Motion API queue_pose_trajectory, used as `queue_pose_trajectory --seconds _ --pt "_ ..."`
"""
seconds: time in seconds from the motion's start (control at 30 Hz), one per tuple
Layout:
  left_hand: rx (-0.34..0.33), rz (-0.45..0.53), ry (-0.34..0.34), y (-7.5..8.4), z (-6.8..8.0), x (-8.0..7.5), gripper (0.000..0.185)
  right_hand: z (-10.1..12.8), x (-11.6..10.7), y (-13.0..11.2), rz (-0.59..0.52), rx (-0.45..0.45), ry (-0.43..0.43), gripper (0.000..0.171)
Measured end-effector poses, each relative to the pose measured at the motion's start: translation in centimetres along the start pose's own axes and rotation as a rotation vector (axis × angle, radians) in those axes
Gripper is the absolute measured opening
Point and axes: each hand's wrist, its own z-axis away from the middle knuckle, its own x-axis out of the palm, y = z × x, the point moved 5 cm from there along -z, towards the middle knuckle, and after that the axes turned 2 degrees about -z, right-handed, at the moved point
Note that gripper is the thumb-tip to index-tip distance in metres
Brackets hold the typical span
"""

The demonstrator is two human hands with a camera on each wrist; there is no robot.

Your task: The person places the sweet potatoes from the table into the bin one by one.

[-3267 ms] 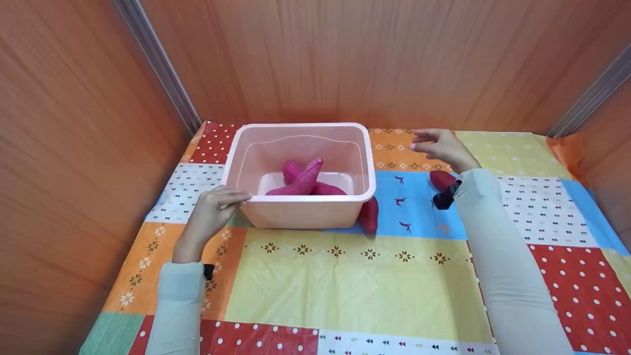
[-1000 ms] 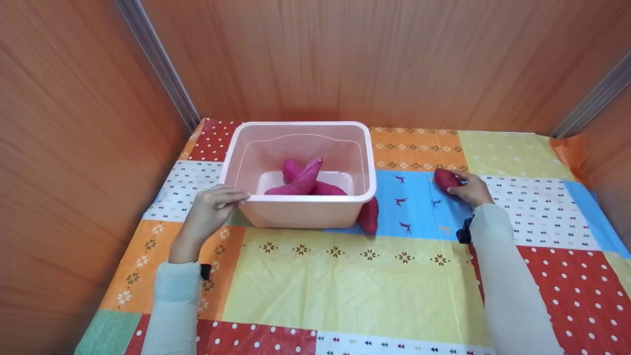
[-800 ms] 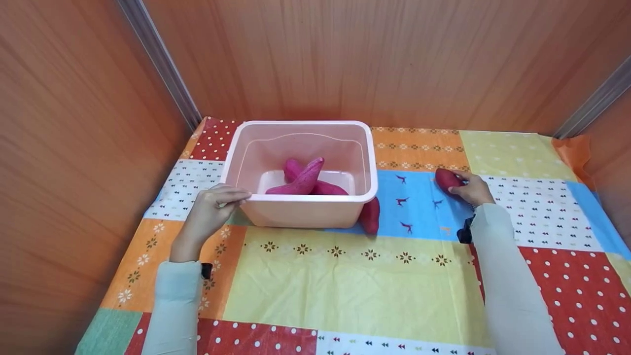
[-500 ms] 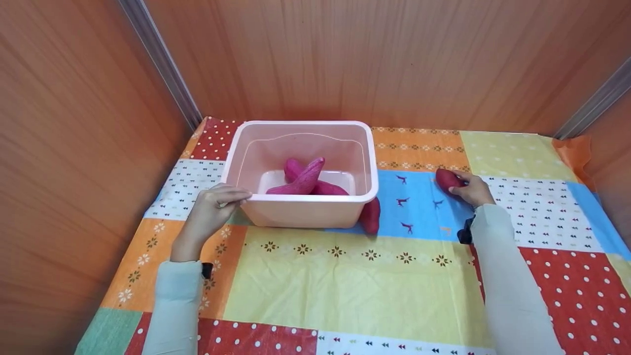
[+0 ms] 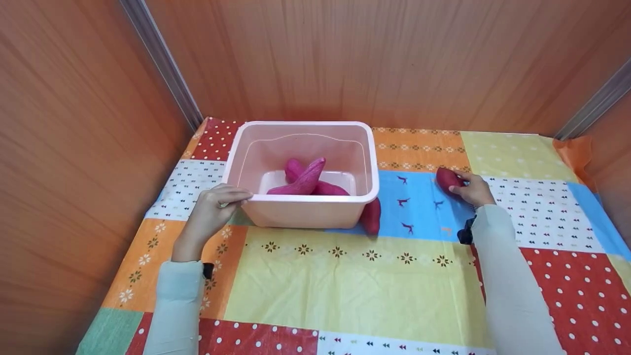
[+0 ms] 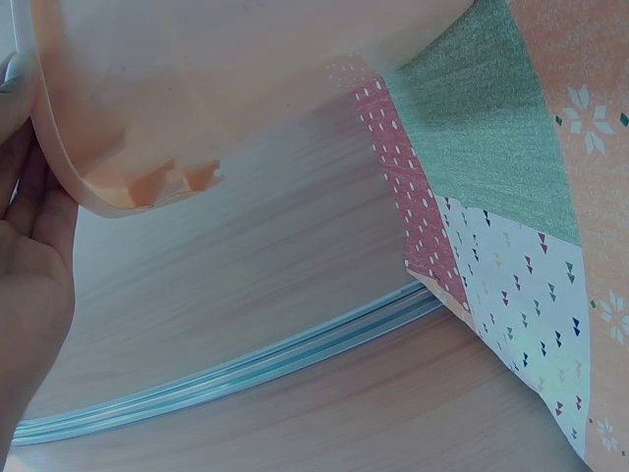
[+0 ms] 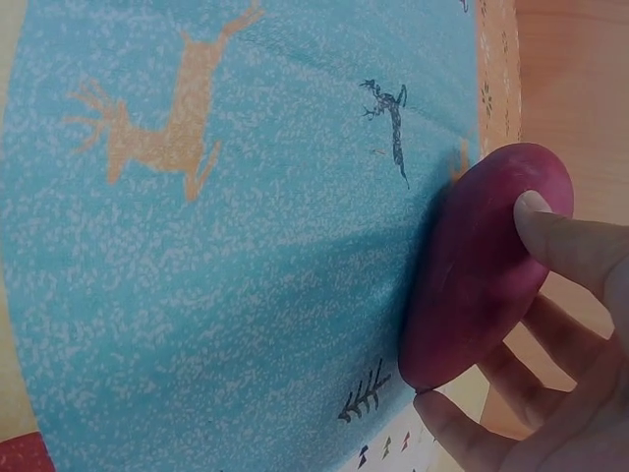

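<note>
Head view: left hand (image 5: 212, 212) grips tub (image 5: 301, 217) rim; right hand (image 5: 474, 190) pinches sweet potato (image 5: 446, 178) on tablecloth (image 5: 355, 276)

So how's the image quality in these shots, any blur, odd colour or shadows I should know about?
Head view: evenly lit and sharp, soft shadows under the pink tub. Left wrist view: pale bluish cast, the tub rim beside the left hand very close and soft. Right wrist view: tilted, the cloth grainy, the sweet potato in the right hand casting a dark shadow.

Open cloth (image 5: 345, 281) near front, tub (image 5: 303, 212) blocks centre-left, loose sweet potato (image 5: 370, 216) by tub's rt corner
</note>
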Motion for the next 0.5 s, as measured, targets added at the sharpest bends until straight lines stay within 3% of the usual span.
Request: queue_pose_trajectory --seconds 0.27,0.5 --pt "0.014 0.001 0.007 0.05 -0.03 -0.02 0.025 0.39 -0.44 -0.55 0.011 -0.029 -0.017 0.065" --pt "0.007 -0.002 0.006 -0.06 -0.03 0.03 0.025 0.58 -0.83 -0.96 -0.016 0.017 -0.043 0.07"
